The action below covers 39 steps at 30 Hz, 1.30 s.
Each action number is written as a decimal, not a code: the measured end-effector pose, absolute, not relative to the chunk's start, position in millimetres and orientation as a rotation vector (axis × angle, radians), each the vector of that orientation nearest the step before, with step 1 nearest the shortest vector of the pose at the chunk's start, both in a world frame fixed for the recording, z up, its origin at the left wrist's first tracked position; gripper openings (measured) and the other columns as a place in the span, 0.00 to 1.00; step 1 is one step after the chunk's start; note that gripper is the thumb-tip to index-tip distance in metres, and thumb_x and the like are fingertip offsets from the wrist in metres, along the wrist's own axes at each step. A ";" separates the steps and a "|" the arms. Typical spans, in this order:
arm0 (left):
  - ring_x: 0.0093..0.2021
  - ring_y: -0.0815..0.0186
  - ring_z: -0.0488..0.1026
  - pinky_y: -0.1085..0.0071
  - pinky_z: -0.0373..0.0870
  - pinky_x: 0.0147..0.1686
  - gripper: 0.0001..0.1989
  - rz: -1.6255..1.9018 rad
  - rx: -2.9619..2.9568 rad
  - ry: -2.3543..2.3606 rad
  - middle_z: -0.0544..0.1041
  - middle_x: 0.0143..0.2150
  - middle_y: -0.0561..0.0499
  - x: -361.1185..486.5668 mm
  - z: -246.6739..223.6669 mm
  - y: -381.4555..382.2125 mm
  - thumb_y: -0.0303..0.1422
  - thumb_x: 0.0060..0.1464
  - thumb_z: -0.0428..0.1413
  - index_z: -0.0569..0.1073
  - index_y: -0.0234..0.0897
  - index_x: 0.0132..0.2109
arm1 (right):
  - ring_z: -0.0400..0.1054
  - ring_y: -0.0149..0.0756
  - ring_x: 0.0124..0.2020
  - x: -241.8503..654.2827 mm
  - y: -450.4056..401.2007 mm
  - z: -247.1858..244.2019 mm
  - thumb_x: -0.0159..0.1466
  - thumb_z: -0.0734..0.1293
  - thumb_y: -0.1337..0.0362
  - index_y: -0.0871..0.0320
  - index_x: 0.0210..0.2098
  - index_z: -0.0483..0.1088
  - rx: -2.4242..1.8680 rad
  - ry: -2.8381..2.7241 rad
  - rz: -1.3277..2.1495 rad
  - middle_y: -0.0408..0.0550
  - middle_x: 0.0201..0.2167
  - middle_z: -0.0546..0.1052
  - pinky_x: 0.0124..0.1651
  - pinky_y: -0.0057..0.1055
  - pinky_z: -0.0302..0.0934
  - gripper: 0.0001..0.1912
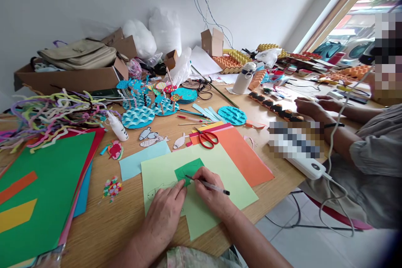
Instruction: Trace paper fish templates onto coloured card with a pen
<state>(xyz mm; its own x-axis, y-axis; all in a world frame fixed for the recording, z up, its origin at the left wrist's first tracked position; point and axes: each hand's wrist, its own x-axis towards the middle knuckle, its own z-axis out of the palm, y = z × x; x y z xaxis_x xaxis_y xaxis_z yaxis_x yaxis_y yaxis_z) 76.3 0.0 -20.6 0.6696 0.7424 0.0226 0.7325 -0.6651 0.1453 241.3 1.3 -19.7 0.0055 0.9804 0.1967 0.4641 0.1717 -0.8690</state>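
Note:
My right hand (pixel 211 192) grips a clear pen (pixel 213 186) with a black end; its tip is on a small green paper piece (pixel 195 166). My left hand (pixel 166 211) lies with its fingers extended at that piece's lower left edge. Beneath both is a light green sheet (pixel 226 180), with a fish outline drawn beside my left hand. Red-handled scissors (pixel 207 138) rest at the sheet's upper edge, partly over an orange sheet (pixel 248 163). Cut-out paper fish (pixel 180 140) and a light blue strip (pixel 141 160) lie farther left.
Coloured sheets (pixel 47 184) and a white glue bottle (pixel 118 127) are at the left. Blue wavy discs (pixel 138 117) stand behind. At the right are a white power strip (pixel 309 165), its cable, and another person's arms (pixel 333 121). A white bottle (pixel 244 78) stands farther back.

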 end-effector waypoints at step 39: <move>0.46 0.61 0.71 0.62 0.68 0.43 0.22 0.132 2.723 1.231 0.68 0.56 0.46 75.8 -22.0 0.4 0.18 0.55 0.39 0.67 0.38 0.52 | 0.56 0.27 0.19 238.5 3.1 -20.8 0.56 0.58 0.69 0.57 0.28 0.63 -1.426 -1.555 0.806 0.38 0.18 0.65 0.23 0.24 0.53 0.04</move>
